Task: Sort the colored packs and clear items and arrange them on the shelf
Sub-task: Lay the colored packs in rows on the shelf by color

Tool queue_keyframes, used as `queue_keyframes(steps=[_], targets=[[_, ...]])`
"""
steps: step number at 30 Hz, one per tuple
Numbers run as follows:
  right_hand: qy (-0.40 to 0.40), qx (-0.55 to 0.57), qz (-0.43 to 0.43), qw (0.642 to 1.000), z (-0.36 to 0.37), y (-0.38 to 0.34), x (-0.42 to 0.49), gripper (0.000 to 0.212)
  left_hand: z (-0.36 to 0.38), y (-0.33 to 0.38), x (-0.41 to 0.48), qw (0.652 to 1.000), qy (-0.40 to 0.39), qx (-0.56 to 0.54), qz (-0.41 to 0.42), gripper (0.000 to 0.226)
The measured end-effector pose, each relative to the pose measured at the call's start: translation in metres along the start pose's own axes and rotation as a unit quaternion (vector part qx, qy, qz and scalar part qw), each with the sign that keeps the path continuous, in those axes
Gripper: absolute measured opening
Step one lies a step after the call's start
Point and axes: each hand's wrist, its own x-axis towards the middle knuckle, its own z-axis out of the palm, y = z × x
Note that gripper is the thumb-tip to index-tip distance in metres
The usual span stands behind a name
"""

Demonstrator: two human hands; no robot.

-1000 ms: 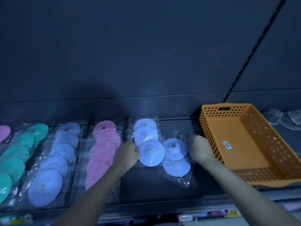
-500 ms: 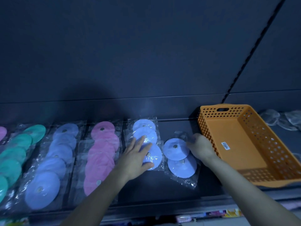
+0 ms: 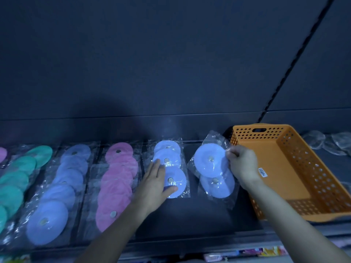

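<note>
Lifted and tilted since a moment ago by curled right hand (image 3: 244,165) fingers (image 3: 232,155) pinching its right edge, lower the clear plastic pack of two pale blue round pads (image 3: 209,162) squarely just right of the matching pack (image 3: 175,180) pressed under flat left hand (image 3: 154,184) fingers on the dark shelf (image 3: 209,224).

1. Under your left hand (image 3: 153,185), the pressed pack (image 3: 175,179) shows pale blue discs with small silvery centres, inside clear glossy wrap.
2. The pinched pack (image 3: 209,162) in your right hand (image 3: 242,164) has the same pale blue discs and silvery centres.
3. Just left of your left hand the pink packs (image 3: 117,179) lie. Further left come the lavender-blue packs (image 3: 62,186), then the teal packs (image 3: 17,177).
4. Right of your right hand, the basket (image 3: 307,168) is orange, its walls patterned with rows of round holes.
5. Its label (image 3: 262,172) is white with dark print.
6. The shelf (image 3: 209,221) is dark grey.
</note>
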Motion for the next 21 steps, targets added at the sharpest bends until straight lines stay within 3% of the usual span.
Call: queue_keyframes(steps=[4, 7, 8, 9, 11, 12, 15, 21], targets=[[0.031, 0.133, 0.020, 0.990, -0.008, -0.020, 0.004, 0.026, -0.013, 0.014, 0.001, 0.989, 0.123, -0.073, 0.027, 0.053], [0.022, 0.229, 0.064, 0.971, -0.001, -0.036, 0.002, 0.028, -0.023, 0.036, 0.009, 0.965, 0.094, -0.242, -0.047, 0.042], [0.016, 0.266, 0.088, 0.960, 0.004, -0.041, 0.000, 0.028, -0.025, 0.044, 0.011, 0.936, 0.056, -0.337, -0.088, 0.038], [0.009, 0.303, 0.115, 0.946, 0.009, -0.043, -0.003, 0.028, -0.027, 0.051, 0.012, 0.882, 0.011, -0.454, -0.130, 0.033], [-0.015, 0.354, 0.160, 0.921, 0.017, -0.045, -0.012, 0.030, -0.027, 0.058, 0.011, 0.731, -0.063, -0.654, -0.188, 0.019], [-0.033, 0.364, 0.173, 0.915, 0.019, -0.044, -0.016, 0.029, -0.026, 0.056, 0.010, 0.687, -0.065, -0.696, -0.200, 0.014], [-0.080, 0.376, 0.188, 0.904, 0.018, -0.034, -0.026, 0.021, -0.025, 0.045, 0.011, 0.653, -0.003, -0.718, -0.240, 0.008], [-0.134, 0.342, 0.200, 0.908, 0.024, -0.017, -0.043, 0.022, -0.020, 0.033, 0.010, 0.636, 0.102, -0.713, -0.277, 0.015]])
